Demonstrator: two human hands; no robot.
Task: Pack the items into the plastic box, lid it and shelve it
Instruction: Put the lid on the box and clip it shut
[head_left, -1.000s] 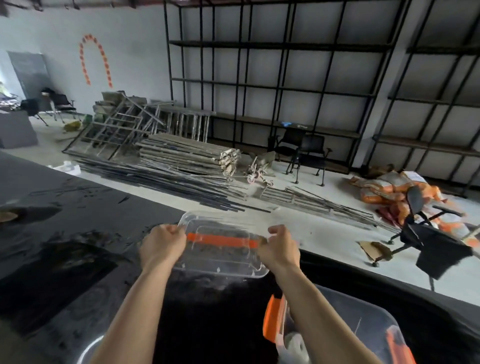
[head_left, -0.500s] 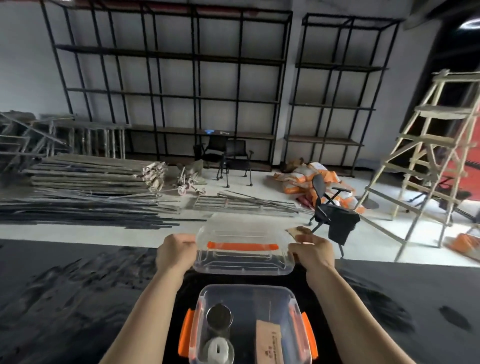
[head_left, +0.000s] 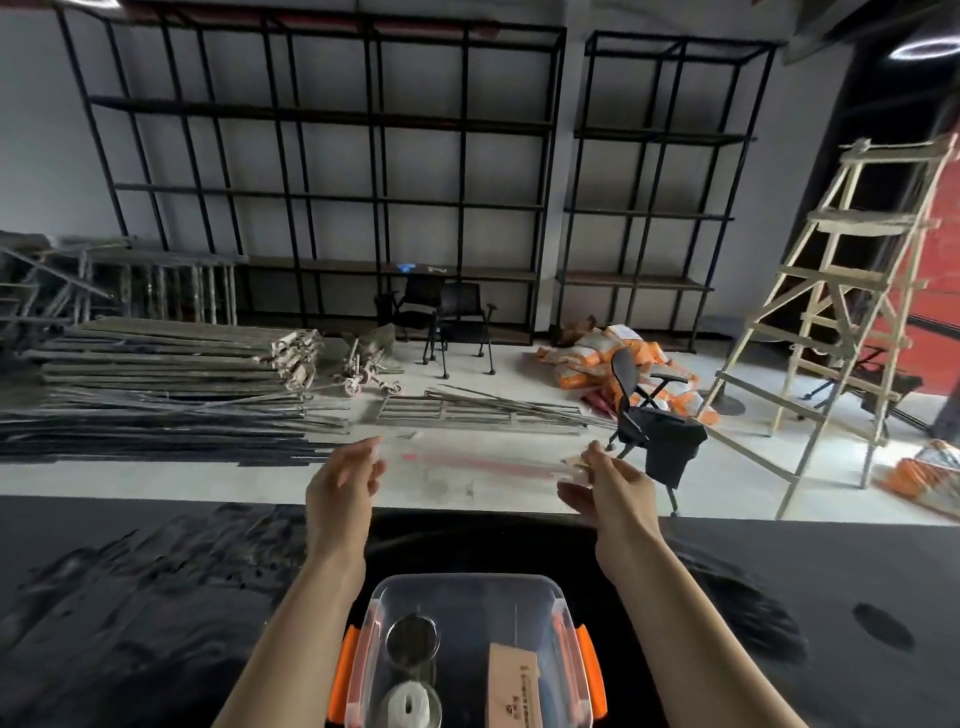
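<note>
A clear plastic box (head_left: 470, 592) with orange side latches stands open on the black table at the bottom centre. Inside it lie a round dark tin (head_left: 413, 635), a white roll (head_left: 410, 705) and a brown card packet (head_left: 514, 680). I hold the clear lid (head_left: 478, 467) with its orange strip in the air beyond the box, nearly edge-on and blurred. My left hand (head_left: 340, 488) grips its left end and my right hand (head_left: 605, 486) grips its right end.
The black table (head_left: 156, 597) spreads to both sides of the box. Beyond it, tall black metal shelving (head_left: 322, 197) lines the far wall. Stacked metal bars, two chairs, an office chair (head_left: 654, 426), orange sacks and a wooden ladder (head_left: 841, 312) stand on the floor.
The view swung right and centred on the box. The lid rose and tipped from nearly flat towards edge-on, still held by both hands.
</note>
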